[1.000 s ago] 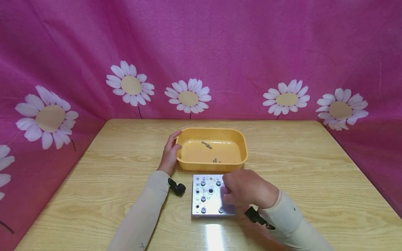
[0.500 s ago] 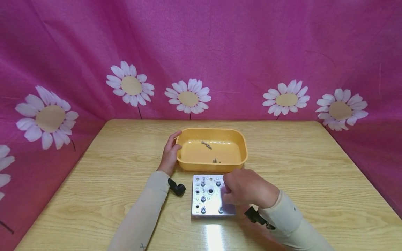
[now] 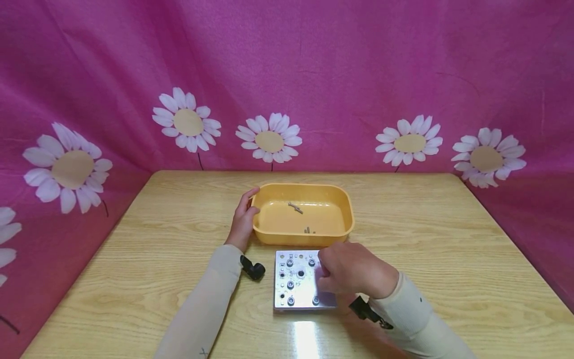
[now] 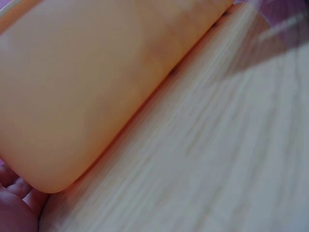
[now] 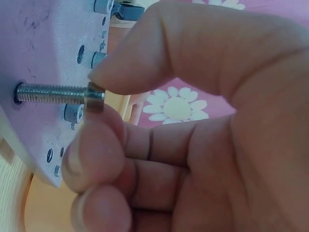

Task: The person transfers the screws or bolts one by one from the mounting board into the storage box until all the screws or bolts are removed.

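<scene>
My left hand [image 3: 241, 224] holds the left end of a yellow plastic bin [image 3: 287, 240], with the thumb at its rim. In the left wrist view only a few fingers [image 4: 17, 203] show beside the bin's corner. My right hand [image 3: 358, 269] is over the right side of a square metal plate [image 3: 306, 290]. Seen from the right wrist, its thumb and fingers pinch the head of a socket head screw [image 5: 55, 94]. That screw's tip is in a hole of the plate, and a long stretch of thread stands out. Several other socket head screws [image 3: 290, 284] sit in the plate.
Inside the bin lie some loose screws [image 3: 295, 207] and a few small pins [image 3: 307, 230] near its front wall. The bin stands just behind the plate on a wooden table [image 3: 157, 279]. A pink cloth with daisies [image 3: 332, 75] hangs around the back and sides.
</scene>
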Available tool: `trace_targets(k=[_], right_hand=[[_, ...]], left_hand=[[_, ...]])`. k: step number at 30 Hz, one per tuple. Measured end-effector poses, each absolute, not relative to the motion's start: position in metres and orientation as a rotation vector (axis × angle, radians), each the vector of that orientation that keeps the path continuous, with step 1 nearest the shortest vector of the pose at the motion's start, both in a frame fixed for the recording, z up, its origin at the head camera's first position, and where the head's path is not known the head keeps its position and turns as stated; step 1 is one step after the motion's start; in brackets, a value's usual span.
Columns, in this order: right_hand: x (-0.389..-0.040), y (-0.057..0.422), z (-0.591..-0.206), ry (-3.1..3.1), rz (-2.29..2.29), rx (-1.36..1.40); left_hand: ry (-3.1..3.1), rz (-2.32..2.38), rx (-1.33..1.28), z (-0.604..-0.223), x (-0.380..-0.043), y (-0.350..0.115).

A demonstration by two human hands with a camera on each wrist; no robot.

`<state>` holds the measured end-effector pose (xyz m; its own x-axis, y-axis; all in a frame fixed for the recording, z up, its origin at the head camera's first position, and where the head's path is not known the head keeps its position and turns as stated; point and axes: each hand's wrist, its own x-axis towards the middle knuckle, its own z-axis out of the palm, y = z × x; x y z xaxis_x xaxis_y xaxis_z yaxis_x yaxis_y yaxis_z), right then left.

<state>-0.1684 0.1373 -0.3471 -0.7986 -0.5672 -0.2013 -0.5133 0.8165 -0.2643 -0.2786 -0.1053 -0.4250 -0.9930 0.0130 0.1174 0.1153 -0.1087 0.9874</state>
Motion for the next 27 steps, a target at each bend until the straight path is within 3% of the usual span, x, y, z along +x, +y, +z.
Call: trace_targets(k=[27], right_hand=[[-0.1685, 0.1365, -0.3390, 2.776, -0.352, -0.756]], left_hand=[[-2.090, -2.240, -0.148, -0.4248, -0.2778, -0.1051]])
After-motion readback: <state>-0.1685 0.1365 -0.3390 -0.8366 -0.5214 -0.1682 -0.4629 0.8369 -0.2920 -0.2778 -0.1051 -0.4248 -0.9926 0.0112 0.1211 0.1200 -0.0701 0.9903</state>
